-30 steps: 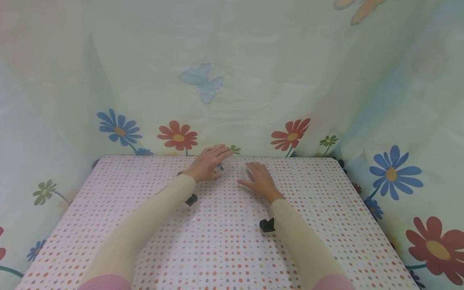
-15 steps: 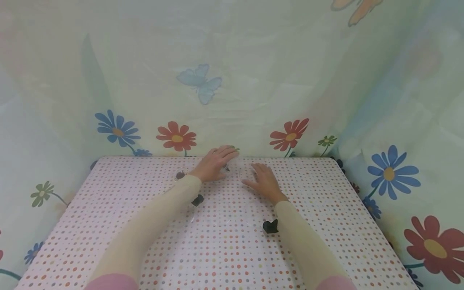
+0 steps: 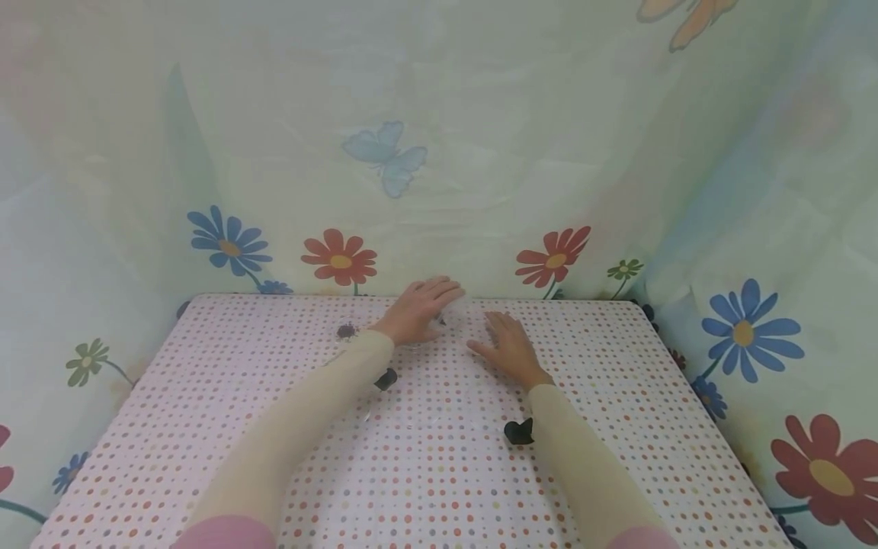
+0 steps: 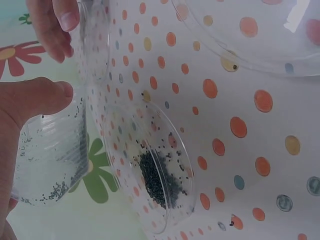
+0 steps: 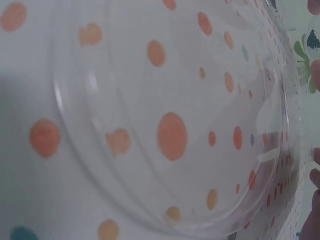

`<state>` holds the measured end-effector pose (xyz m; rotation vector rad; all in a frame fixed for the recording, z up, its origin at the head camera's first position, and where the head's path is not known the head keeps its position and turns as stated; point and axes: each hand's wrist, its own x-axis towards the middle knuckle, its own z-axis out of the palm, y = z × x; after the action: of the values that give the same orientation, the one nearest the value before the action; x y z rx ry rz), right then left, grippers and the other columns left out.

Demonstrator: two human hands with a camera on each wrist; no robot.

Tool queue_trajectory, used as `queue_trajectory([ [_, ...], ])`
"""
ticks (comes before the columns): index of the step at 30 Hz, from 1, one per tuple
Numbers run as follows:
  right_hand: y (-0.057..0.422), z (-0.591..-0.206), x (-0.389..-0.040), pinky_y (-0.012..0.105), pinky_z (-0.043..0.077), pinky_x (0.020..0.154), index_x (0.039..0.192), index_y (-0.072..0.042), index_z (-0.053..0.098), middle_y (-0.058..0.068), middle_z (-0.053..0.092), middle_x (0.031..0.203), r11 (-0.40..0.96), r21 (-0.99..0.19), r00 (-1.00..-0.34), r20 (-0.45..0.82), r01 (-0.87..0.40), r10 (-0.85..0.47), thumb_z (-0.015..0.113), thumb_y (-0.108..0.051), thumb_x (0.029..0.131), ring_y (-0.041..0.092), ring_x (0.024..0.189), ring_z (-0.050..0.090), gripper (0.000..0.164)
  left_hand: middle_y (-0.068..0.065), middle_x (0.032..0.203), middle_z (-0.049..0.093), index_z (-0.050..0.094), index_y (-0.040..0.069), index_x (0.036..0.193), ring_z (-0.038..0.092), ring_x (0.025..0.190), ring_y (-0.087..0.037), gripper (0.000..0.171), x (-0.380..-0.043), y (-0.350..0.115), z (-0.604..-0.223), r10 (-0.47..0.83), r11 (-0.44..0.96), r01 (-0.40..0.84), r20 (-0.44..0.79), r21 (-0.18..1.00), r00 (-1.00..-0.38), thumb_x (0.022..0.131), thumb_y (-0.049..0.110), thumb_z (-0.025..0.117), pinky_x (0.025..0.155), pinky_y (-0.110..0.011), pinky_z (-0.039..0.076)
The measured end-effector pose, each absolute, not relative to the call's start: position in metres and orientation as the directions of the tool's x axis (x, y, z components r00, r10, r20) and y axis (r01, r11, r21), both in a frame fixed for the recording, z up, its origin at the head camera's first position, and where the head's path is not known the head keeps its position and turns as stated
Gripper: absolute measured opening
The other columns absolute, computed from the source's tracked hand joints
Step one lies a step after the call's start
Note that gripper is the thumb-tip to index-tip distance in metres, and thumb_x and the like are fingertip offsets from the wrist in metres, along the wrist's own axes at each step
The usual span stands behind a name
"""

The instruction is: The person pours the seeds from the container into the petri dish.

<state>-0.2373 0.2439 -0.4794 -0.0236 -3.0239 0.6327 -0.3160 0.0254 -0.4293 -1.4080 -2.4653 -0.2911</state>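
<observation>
My left hand (image 3: 420, 311) grips a clear plastic cup (image 4: 55, 157) above the back of the table. The cup is tilted, and small black seeds cling to its inside. My right hand (image 3: 511, 352) is held low to the right, fingers loosely extended beside a small clear dish (image 4: 95, 47); whether they touch its rim I cannot tell. Another small clear dish (image 4: 187, 172), holding a pile of black seeds (image 4: 159, 180), sits to the left, partly beyond my left wrist in the head view. In the right wrist view my right fingers show only at the edge.
A large clear plate (image 5: 135, 185) lies on the dotted tabletop (image 3: 439, 496) between my forearms, nearer to me than the small dishes. A few loose seeds are scattered near the seeded dish. A flowered curtain (image 3: 466, 198) hangs behind the table's back edge.
My left hand has moved to the right with the cup, uncovering the seed pile on the left. My right hand has shifted slightly right.
</observation>
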Motion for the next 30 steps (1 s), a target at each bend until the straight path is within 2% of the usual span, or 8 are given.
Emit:
queue_trajectory([
  [9, 0.244, -0.48, -0.236, 0.049, 0.009, 0.116, 0.144, -0.011, 0.025, 0.014, 0.026, 0.15, 0.92, -0.39, -0.999, 0.021, 0.024, 0.035, 0.051, -0.06, 0.082, 0.032, 0.14, 0.018, 0.083, 0.003, 0.15, 0.028, 0.026, 0.023, 0.144, 0.02, 0.14, -0.017, 0.089, -0.318, 0.029, -0.43, 0.806, 0.514, 0.858, 0.337, 0.007, -0.486, 0.071, 0.029, 0.077, 0.112, -0.042, 0.026],
  [16, 0.246, -0.483, -0.235, 0.053, 0.014, 0.114, 0.143, -0.011, 0.028, 0.013, 0.026, 0.149, 0.914, -0.402, -0.998, 0.007, 0.052, 0.06, 0.049, -0.062, 0.082, 0.033, 0.14, 0.018, 0.082, 0.002, 0.149, 0.029, 0.026, 0.023, 0.144, 0.02, 0.141, -0.018, 0.089, -0.319, 0.031, -0.43, 0.796, 0.522, 0.853, 0.348, 0.023, -0.496, 0.071, 0.03, 0.077, 0.112, -0.043, 0.026],
  [21, 0.247, -0.485, -0.235, 0.052, 0.012, 0.114, 0.143, -0.011, 0.029, 0.013, 0.028, 0.149, 0.908, -0.416, -0.998, 0.011, 0.045, 0.054, 0.051, -0.061, 0.083, 0.033, 0.14, 0.018, 0.081, 0.0, 0.148, 0.032, 0.029, 0.021, 0.143, 0.023, 0.14, -0.02, 0.088, -0.318, 0.034, -0.431, 0.796, 0.503, 0.864, 0.372, 0.031, -0.477, 0.07, 0.027, 0.078, 0.112, -0.043, 0.027],
  [30, 0.247, -0.487, -0.236, 0.052, 0.012, 0.114, 0.145, -0.008, 0.02, 0.017, 0.024, 0.15, 0.9, -0.429, -0.997, -0.009, 0.072, 0.076, 0.05, -0.06, 0.083, 0.035, 0.14, 0.017, 0.087, 0.001, 0.148, 0.031, 0.028, 0.021, 0.143, 0.023, 0.14, -0.019, 0.089, -0.319, 0.04, -0.435, 0.804, 0.489, 0.872, 0.377, 0.019, -0.459, 0.069, 0.026, 0.078, 0.112, -0.043, 0.027],
])
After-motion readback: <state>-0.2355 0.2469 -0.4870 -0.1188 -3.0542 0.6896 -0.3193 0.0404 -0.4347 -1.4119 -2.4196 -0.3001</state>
